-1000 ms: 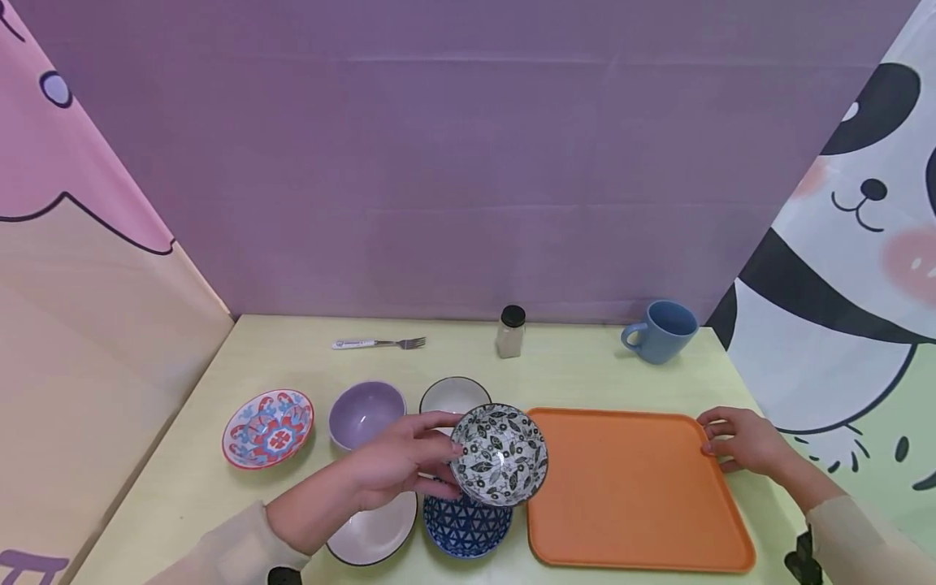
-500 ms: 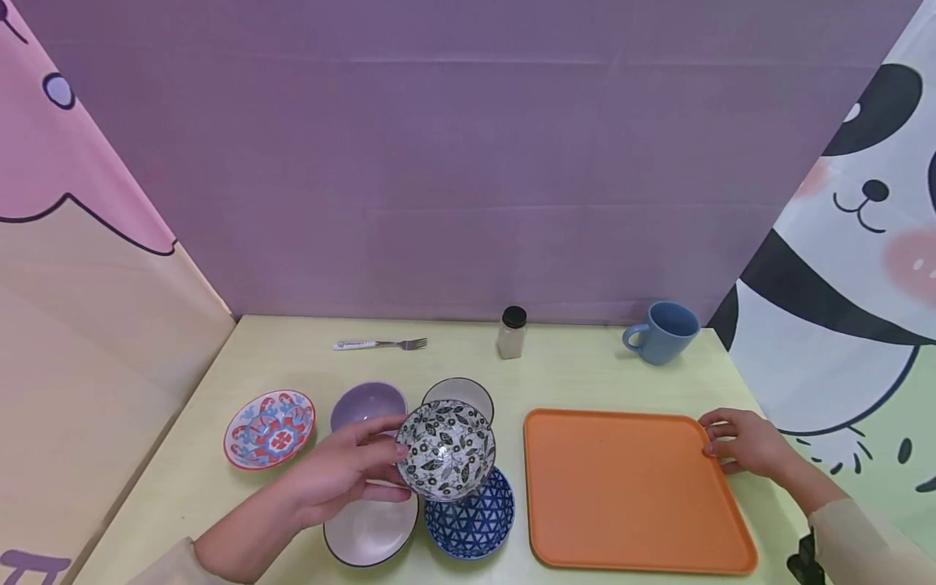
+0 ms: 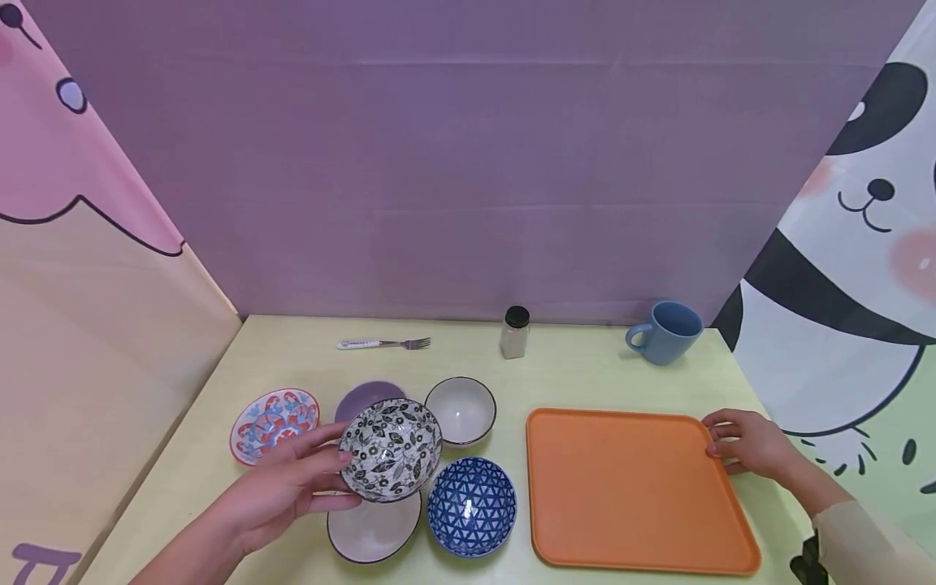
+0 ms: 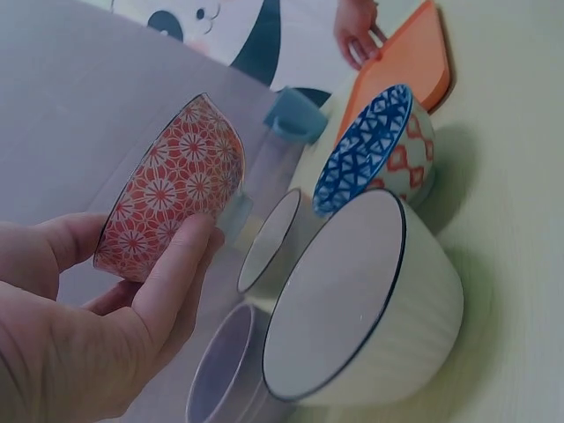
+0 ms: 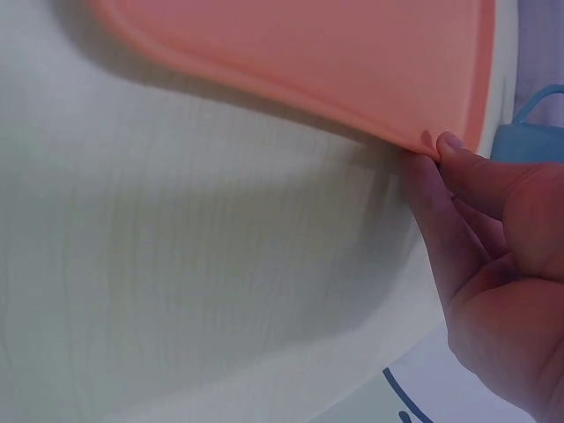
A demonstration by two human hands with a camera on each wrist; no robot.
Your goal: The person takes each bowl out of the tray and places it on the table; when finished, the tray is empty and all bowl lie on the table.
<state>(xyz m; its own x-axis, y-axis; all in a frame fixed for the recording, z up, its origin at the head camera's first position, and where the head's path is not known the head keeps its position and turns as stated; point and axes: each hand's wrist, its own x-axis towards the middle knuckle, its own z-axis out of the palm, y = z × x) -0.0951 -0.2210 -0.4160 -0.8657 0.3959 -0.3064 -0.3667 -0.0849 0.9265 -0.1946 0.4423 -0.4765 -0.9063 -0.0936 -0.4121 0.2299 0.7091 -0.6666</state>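
Note:
My left hand [image 3: 292, 485] grips a bowl [image 3: 391, 449] by its left side, up off the table, its floral black-and-white inside facing the head camera. In the left wrist view the same bowl [image 4: 181, 189] shows a red patterned outside. Beneath and around it stand a white dark-rimmed bowl [image 3: 374, 532], a blue patterned bowl [image 3: 471, 508], a smaller white bowl [image 3: 461, 410] and a partly covered purple bowl [image 3: 366, 396]. My right hand [image 3: 749, 445] pinches the right edge of the orange tray [image 3: 636, 487]; in the right wrist view the thumb lies over the tray's rim [image 5: 352, 132].
A red-and-blue patterned bowl [image 3: 274, 422] sits at the left, partly behind the left hand. Along the back lie a fork [image 3: 383, 344], a black-capped shaker [image 3: 515, 333] and a blue mug [image 3: 665, 333]. A purple cloth [image 3: 468, 162] hangs behind the table.
My left hand has carried the floral bowl leftward, from beside the tray to over the white and purple bowls. The blue patterned bowl is now uncovered. My right hand stays on the tray's edge.

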